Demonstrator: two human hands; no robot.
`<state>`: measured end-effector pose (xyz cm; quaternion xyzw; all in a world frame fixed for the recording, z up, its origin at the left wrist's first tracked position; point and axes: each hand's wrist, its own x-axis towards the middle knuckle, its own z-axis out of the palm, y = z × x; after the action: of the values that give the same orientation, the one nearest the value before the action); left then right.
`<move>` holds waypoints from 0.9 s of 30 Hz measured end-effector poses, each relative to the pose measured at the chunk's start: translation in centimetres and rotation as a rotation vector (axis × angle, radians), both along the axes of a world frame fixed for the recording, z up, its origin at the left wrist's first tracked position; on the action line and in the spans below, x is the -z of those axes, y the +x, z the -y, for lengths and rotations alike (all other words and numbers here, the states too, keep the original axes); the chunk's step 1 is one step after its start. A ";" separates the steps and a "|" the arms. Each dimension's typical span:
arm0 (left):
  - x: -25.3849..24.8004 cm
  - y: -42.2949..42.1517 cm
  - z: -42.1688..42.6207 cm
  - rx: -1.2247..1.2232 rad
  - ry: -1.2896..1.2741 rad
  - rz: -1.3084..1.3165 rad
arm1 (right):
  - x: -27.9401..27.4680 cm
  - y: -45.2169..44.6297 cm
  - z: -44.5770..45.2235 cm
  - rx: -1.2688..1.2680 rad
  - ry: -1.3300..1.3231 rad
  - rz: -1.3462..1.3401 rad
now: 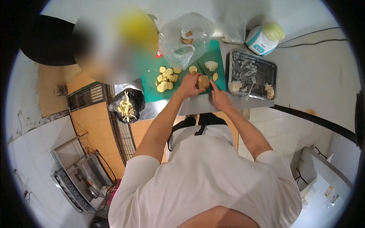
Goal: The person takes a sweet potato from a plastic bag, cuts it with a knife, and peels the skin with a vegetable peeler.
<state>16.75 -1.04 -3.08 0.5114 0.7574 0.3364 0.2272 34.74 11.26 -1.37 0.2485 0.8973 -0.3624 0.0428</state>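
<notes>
My left hand [189,85] is closed around a brown-skinned potato [203,82] on the green cutting board [152,95]. Just right of the potato, my right hand [220,98] grips a knife [204,70], its index finger stretched along it. The blade points away from me, and its handle is hidden in my hand. Pale yellow potato slices [164,84] lie in a loose pile on the left of the board. Beyond my hands are a single slice [193,69] and a white peeled piece [211,65].
A clear plastic bag [180,45] with a brown potato inside lies across the board's far edge. To the right stands a metal tray [247,62] with white residue, behind it a kitchen scale [260,43]. A black bag [137,100] of peelings sits at the counter's left front.
</notes>
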 end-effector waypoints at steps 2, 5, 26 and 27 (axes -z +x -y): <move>0.4 0.0 0.2 -0.013 -0.002 0.007 | 0.1 0.7 0.8 0.012 -0.010 0.036; 0.6 0.0 -0.2 -0.058 0.057 0.012 | 0.7 0.6 -0.1 0.007 0.014 0.058; -6.6 0.6 2.3 0.053 -0.200 -0.571 | -3.1 7.5 0.1 0.130 -0.210 -0.164; -4.2 -0.3 2.1 0.162 -0.183 -0.663 | -3.4 7.4 0.1 0.118 -0.203 -0.167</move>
<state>16.49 -3.13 1.10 0.6287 0.7740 0.0637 0.0397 42.19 11.15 2.07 0.2641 0.8403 -0.4726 -0.0283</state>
